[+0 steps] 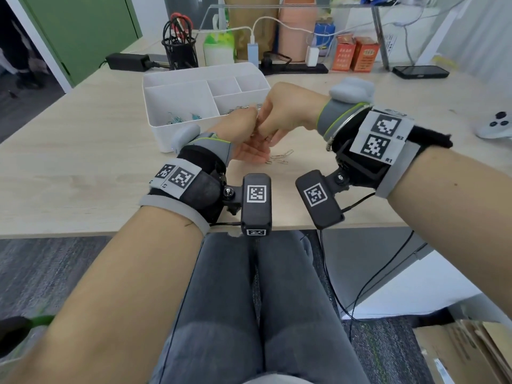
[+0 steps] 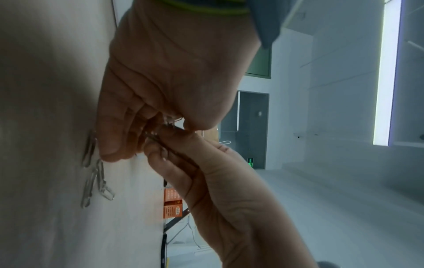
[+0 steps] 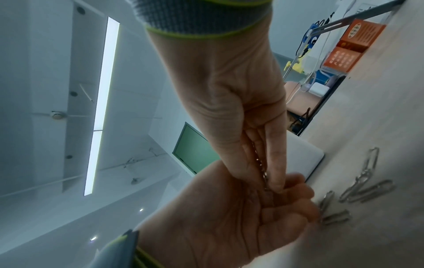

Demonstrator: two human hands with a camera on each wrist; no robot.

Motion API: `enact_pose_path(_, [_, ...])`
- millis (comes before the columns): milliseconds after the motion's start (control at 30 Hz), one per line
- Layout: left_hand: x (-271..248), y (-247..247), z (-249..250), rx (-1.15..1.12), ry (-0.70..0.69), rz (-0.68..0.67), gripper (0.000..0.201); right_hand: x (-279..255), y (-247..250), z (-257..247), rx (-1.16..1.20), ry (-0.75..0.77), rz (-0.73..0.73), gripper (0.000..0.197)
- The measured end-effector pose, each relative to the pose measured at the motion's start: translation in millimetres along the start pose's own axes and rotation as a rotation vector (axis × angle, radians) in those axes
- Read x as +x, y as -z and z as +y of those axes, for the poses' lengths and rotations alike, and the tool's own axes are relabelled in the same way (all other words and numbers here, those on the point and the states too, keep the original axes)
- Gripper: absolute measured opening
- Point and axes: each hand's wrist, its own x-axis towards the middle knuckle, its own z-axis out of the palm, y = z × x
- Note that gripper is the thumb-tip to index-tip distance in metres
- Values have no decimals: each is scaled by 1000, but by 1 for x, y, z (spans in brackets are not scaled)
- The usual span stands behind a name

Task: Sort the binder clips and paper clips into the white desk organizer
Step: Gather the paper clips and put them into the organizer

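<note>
1. Your left hand [image 1: 246, 139] lies palm up just above the desk [image 1: 83, 167], fingers loosely cupped around a few silver paper clips; in the left wrist view its fingers [image 2: 119, 130] curl around them.
2. Your right hand [image 1: 279, 112] comes down from above and meets the left one, its thumb and fingers [image 3: 275, 163] pinched together on a small bunch of clips that reaches into the left palm.
3. Just under and to the right of your joined hands, loose paper clips [image 1: 281, 157] lie flat on the desk, some overlapping.
4. Directly beyond your left hand stands the white desk organizer [image 1: 205, 79]. Its near left compartment holds teal binder clips [image 1: 177, 119]; the near right compartment, right behind your knuckles, holds silver paper clips [image 1: 243, 108]. The far compartments are partly hidden.
5. Farther back to the left of your hands is a black mesh pen cup [image 1: 180, 49] with a power adapter [image 1: 127, 61] beside it.
6. Far right of your right hand lie a dark phone [image 1: 419, 71], and a white controller [image 1: 496, 126] at the frame's edge; orange boxes [image 1: 357, 55] stand at the back.
</note>
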Motion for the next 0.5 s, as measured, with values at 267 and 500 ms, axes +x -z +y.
enact_pose_path(267, [4,3,3,87,104,7,39,-5,3,7,85,38,30,23])
enact_pose_path(500, [9,14,-8,99,50,-12,38,-9,13,32,-125,-103,-44,31])
